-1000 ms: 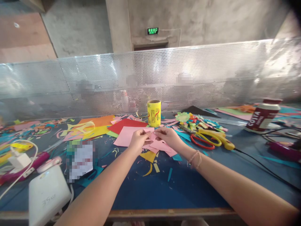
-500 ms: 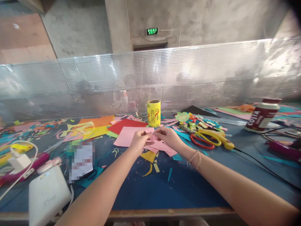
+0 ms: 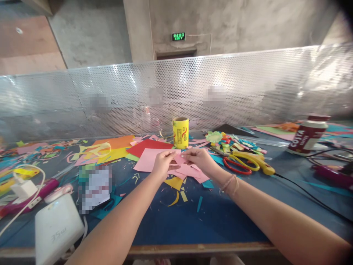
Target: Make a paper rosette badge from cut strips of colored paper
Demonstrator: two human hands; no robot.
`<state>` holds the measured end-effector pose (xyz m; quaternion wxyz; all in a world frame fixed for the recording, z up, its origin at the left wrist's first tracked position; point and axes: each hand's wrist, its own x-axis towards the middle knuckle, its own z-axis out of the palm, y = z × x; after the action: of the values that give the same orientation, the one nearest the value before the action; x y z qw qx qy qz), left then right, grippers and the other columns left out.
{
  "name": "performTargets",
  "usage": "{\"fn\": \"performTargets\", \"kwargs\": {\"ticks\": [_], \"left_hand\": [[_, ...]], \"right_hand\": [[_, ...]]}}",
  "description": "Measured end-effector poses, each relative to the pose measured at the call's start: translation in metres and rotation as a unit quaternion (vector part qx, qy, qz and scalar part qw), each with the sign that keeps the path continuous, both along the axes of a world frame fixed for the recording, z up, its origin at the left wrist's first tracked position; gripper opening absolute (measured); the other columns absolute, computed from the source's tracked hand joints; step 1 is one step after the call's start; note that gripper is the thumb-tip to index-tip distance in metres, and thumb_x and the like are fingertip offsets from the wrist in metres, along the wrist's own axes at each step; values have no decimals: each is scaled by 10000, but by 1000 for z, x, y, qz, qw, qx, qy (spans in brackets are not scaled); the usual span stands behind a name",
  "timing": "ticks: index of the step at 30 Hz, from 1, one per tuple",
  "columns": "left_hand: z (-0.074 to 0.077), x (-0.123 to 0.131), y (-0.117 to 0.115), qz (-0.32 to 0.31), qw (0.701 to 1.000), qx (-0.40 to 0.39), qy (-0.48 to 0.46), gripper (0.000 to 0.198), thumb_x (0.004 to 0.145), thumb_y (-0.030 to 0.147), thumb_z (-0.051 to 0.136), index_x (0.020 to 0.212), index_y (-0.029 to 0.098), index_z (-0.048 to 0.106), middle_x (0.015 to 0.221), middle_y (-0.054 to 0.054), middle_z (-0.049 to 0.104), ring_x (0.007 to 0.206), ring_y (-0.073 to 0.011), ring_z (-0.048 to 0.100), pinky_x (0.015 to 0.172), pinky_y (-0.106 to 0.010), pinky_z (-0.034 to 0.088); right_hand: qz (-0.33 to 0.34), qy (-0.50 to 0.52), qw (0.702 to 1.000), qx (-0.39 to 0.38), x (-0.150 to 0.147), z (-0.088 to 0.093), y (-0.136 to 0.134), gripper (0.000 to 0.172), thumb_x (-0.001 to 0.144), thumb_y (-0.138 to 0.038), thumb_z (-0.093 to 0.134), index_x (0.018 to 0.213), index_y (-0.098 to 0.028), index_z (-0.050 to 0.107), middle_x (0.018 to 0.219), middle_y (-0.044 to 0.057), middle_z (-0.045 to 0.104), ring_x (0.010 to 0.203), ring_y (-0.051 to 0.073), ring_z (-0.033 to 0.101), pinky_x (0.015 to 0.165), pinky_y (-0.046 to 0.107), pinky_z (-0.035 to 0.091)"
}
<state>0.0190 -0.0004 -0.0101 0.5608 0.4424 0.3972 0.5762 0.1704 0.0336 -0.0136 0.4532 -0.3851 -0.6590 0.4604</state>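
Observation:
A small piece of pink paper (image 3: 179, 159) is pinched between my two hands above the table. My left hand (image 3: 164, 162) has its thumb and fingers closed at the paper's left side. On the other side, my right hand (image 3: 199, 159) grips it between thumb and forefinger. Beneath them lie a larger pink sheet (image 3: 145, 160) and several cut pink pieces (image 3: 190, 170). Just beyond stands a yellow tape roll (image 3: 180, 133) on its end. A red sheet (image 3: 146, 146) lies partly under the pink one.
Red-handled scissors (image 3: 237, 167) and a yellow glue gun (image 3: 261, 163) with a black cord lie to the right. Farther right stands a brown-red bottle (image 3: 308, 135). A white power bank (image 3: 59, 228) is at front left. Paper scraps (image 3: 46, 145) litter the blue table (image 3: 193, 224) before a perforated metal screen (image 3: 132, 99).
My hands have moved slightly apart, the right one a little rightward, showing more of the small pink paper. The things on the table lie as before.

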Motion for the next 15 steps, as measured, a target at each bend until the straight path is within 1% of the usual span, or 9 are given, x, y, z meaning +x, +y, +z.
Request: {"fn": "performTargets", "kwargs": {"ticks": [3, 6, 11, 15], "left_hand": [[0, -1, 1, -5, 1000, -5, -9, 231, 675, 331, 655, 703, 111, 590, 570, -33, 572, 538, -131, 579, 549, -288, 529], [-1, -2, 2, -1, 1000, 6, -5, 245, 673, 352, 648, 674, 115, 590, 560, -32, 573, 541, -138, 578, 568, -300, 520], [-4, -6, 6, 45, 999, 0, 1, 249, 638, 359, 663, 664, 123, 589, 555, -14, 570, 531, -141, 566, 567, -307, 499], [-3, -6, 7, 57, 998, -3, -4, 274, 611, 379, 676, 630, 131, 561, 523, 8, 540, 494, -126, 543, 532, -282, 486]], "right_hand": [[-1, 12, 1000, -9, 1, 3, -2, 241, 581, -343, 708, 708, -141, 681, 582, 5, 620, 486, 83, 556, 550, 256, 516], [-1, 9, 1000, -18, 0, 4, -3, 240, 580, -332, 716, 720, -141, 685, 588, 3, 626, 489, 82, 565, 555, 252, 520], [13, -2, 999, -49, 0, -1, 1, 272, 569, -341, 734, 720, -122, 678, 597, 19, 638, 519, 95, 588, 574, 253, 524], [32, 20, 998, -58, 2, -2, 1, 293, 554, -363, 746, 702, -122, 671, 586, 19, 636, 502, 85, 577, 560, 238, 516]]}}
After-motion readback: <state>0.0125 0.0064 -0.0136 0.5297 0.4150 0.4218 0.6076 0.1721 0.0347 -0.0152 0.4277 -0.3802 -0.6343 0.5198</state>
